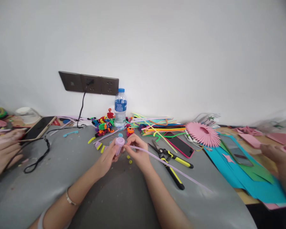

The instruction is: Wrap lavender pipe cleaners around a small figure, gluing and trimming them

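Observation:
In the middle of the grey mat, my left hand is closed around a small lilac coil, apparently wound from pipe cleaner, with its round top facing up. Beside it, my right hand pinches a lilac pipe cleaner close to the coil. The strand's long free end runs out to the right, past the yellow-and-black pliers. Short yellow and lilac pieces lie just left of the coil. My fingers hide the coil's lower part.
Behind my hands stand a water bottle and colourful pipe-cleaner figures. A bundle of pipe cleaners and a phone lie to the right, near a pink paper fan. Other people's hands work at both sides; a black cable lies left.

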Tool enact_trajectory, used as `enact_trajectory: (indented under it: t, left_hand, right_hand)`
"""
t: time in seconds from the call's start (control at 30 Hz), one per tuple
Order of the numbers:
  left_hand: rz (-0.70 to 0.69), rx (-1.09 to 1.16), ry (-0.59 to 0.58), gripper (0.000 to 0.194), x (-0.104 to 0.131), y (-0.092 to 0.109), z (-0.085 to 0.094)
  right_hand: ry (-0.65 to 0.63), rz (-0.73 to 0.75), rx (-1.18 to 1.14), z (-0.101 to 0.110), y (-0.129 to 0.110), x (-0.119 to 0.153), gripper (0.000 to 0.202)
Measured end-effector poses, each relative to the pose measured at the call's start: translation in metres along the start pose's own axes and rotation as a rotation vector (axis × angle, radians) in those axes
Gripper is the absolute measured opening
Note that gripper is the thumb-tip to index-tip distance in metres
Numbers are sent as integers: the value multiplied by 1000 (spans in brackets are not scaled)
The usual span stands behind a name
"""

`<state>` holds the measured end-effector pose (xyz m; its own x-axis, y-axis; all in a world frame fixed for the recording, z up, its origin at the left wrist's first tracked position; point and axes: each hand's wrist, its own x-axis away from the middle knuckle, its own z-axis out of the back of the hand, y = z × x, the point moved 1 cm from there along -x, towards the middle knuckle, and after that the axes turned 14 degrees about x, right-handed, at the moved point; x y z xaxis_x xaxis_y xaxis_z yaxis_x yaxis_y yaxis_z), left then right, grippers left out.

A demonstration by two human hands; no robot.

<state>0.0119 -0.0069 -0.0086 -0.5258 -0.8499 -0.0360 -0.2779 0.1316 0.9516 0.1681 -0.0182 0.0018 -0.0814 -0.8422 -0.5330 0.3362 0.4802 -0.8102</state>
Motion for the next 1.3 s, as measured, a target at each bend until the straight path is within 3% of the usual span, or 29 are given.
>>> enact_trajectory:
  t: [0.77, 1.07, 1.3]
  left_hand:
    - [-66, -72, 13, 49, -2, -1, 1]
    - [0, -32, 34, 56, -2, 4, -3]
    - [2, -22, -3, 51, -4, 1, -1]
  right_hand:
    - [-67, -59, -135, -4, 8, 3, 20]
    - [-81, -104, -149, -3, 7, 2, 24]
    - [-62, -93, -144, -1, 7, 1, 21]
